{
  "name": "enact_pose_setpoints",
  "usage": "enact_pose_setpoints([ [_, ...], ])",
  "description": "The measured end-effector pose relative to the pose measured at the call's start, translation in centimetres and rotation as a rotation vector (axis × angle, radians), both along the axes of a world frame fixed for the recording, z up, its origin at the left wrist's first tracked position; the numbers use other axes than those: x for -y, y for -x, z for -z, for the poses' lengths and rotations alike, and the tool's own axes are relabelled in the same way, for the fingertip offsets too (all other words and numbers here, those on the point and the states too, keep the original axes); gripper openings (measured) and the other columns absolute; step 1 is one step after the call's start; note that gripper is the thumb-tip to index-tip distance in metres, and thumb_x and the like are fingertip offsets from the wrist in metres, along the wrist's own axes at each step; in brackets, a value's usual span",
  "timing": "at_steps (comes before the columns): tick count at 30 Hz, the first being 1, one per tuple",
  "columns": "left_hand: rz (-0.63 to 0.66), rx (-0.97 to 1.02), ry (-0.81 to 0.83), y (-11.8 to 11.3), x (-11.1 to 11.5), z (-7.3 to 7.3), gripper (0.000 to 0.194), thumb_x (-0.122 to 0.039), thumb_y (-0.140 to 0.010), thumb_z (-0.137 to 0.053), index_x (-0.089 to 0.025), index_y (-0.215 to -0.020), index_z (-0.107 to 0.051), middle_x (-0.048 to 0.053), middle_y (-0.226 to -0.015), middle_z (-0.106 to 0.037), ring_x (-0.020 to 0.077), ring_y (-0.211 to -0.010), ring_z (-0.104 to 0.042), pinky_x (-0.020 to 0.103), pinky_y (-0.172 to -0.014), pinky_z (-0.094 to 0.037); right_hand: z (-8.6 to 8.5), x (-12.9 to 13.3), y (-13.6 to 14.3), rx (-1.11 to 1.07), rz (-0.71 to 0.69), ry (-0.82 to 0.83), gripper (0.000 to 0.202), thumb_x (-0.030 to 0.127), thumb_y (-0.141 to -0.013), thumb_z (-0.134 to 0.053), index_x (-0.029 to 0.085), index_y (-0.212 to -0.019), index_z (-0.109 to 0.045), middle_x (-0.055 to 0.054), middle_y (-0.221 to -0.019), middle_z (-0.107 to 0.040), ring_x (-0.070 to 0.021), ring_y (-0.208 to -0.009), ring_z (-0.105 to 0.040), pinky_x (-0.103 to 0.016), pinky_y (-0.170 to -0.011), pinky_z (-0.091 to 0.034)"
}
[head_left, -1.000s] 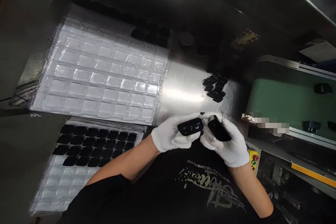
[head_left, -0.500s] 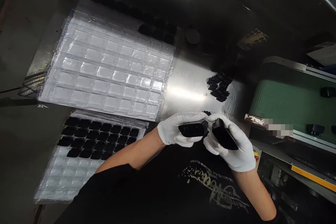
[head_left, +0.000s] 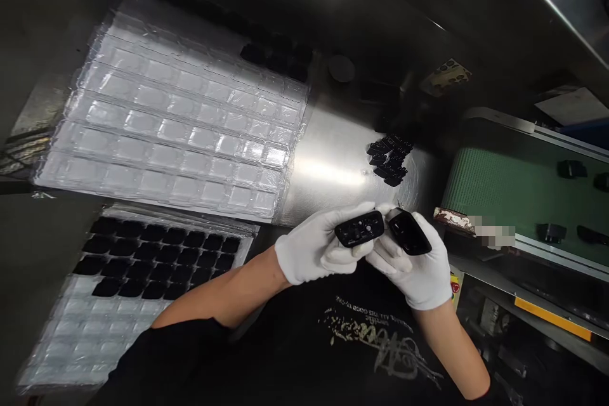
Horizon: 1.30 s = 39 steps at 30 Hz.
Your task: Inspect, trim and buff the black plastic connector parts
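Head view, lower right of centre: left hand point(head_left: 309, 244) grips one black casing point(head_left: 359, 229), right hand point(head_left: 425, 269) grips a second black casing point(head_left: 410, 233) just beside it, both light, stiff, slick, I'd guess, safest pinched by the rims; farther up, black parts point(head_left: 391, 157) cluster on metal tabletop point(head_left: 328, 139)

On the near black shirt point(head_left: 190, 361), I read "GOOD" within the small inverted print line point(head_left: 364, 309). I cannot resolve the larger script lettering point(head_left: 397, 352) beside it. On the far-right yellow card point(head_left: 446, 77), I find no legible wording.
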<state>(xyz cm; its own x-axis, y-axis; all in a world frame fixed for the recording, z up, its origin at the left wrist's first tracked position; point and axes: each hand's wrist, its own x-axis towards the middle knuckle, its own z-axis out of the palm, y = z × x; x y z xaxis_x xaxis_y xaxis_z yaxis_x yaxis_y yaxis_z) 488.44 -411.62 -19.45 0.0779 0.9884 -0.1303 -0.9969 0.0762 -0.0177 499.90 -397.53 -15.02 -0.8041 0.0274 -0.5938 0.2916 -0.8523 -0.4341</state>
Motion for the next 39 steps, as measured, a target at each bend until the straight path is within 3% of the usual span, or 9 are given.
enact_pose_setpoints([
  [18, -0.039, -0.114, 0.098, -1.1, 0.1, -0.2, 0.035, -0.036, -0.107, -0.052, -0.01, -0.089, -0.064, -0.002, -0.056, -0.054, 0.0015, -0.032, -0.026, 0.011, -0.032, -0.025, 0.3, -0.5, -0.6, -0.039, -0.054, -0.055, 0.032, 0.045, -0.097, -0.063, 0.017, -0.11, -0.073, 0.006, -0.058, -0.05, -0.0067, -0.044, -0.027, -0.023, -0.047, -0.033],
  [32, -0.084, -0.126, 0.219, -2.0, 1.1, -0.6, 0.038, -0.035, -0.108, -0.05, -0.01, -0.083, -0.063, -0.002, -0.053, -0.052, 0.0028, -0.031, -0.029, 0.012, -0.032, -0.027, 1.5, -0.1, -0.6, -0.02, -0.123, -0.014, 0.028, 0.044, -0.099, -0.06, 0.017, -0.097, -0.068, 0.007, -0.058, -0.047, -0.006, -0.042, -0.023, -0.023, -0.047, -0.03],
  [39, -0.1, -0.143, 0.199, -1.8, 1.5, 0.4, 0.043, -0.036, -0.108, -0.049, -0.011, -0.075, -0.061, -0.003, -0.05, -0.048, 0.003, -0.031, -0.026, 0.013, -0.031, -0.025, 1.9, 0.0, -0.3, -0.036, -0.107, 0.033, 0.028, 0.042, -0.101, -0.058, 0.017, -0.092, -0.068, 0.006, -0.057, -0.047, -0.0065, -0.044, -0.024, -0.023, -0.049, -0.032],
])
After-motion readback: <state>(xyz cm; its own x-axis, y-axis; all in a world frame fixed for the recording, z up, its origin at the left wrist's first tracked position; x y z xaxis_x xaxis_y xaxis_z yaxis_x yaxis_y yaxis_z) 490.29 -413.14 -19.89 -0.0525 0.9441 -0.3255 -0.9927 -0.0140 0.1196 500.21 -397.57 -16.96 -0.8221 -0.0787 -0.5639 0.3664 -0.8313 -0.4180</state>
